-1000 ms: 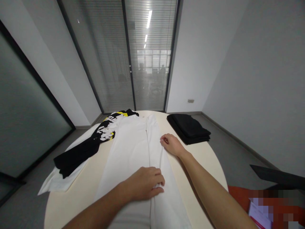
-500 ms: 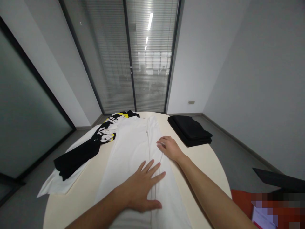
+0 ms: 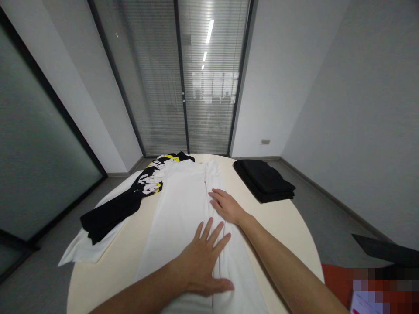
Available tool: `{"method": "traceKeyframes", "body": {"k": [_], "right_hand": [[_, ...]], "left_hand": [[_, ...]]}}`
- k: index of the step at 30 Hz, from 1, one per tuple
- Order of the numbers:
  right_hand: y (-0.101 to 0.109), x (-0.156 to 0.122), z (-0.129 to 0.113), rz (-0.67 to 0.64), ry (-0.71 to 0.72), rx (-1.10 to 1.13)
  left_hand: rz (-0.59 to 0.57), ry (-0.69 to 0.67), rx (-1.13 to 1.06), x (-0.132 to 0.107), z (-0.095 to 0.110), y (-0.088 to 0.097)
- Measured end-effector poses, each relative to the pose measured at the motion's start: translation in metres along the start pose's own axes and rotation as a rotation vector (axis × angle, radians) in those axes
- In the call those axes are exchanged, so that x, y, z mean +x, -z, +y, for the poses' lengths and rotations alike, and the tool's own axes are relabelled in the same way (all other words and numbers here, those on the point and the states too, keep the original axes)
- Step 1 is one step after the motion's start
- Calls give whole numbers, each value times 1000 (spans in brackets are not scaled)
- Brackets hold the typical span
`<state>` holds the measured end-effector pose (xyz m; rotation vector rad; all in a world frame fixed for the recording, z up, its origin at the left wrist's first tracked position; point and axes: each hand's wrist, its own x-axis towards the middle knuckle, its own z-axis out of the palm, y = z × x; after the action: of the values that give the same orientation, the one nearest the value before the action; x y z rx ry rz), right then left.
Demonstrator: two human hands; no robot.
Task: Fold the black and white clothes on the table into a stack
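Nearest, my left hand lies spread and ungripping over the long white cloth garment, laid lengthwise on the round cream bench. Farther up, my right hand is also unclenched, fingers loosely extended across the garment's folded-over strip. I'd press evenly with flat palms, smoothing along the crease so nothing rucks.

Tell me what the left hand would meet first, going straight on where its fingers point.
Probably the right hand, ahead over the right edge of the white garment; exact depth is unclear.
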<state>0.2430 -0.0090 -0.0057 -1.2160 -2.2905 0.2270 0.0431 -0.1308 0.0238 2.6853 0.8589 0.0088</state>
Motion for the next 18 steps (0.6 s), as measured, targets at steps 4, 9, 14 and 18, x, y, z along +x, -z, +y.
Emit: {"method": "traceKeyframes", "body": {"k": [4, 9, 14, 18], "right_hand": [[-1, -1, 8, -10, 2, 40], [8, -3, 19, 125, -113, 18], [15, -3, 23, 102, -219, -125], [17, 6, 21, 92, -280, -112]], "left_hand": [[59, -29, 50, 1, 11, 0], [110, -416, 66, 1, 24, 5], [121, -570, 90, 1, 30, 2], [124, -575, 141, 3, 38, -1]]}}
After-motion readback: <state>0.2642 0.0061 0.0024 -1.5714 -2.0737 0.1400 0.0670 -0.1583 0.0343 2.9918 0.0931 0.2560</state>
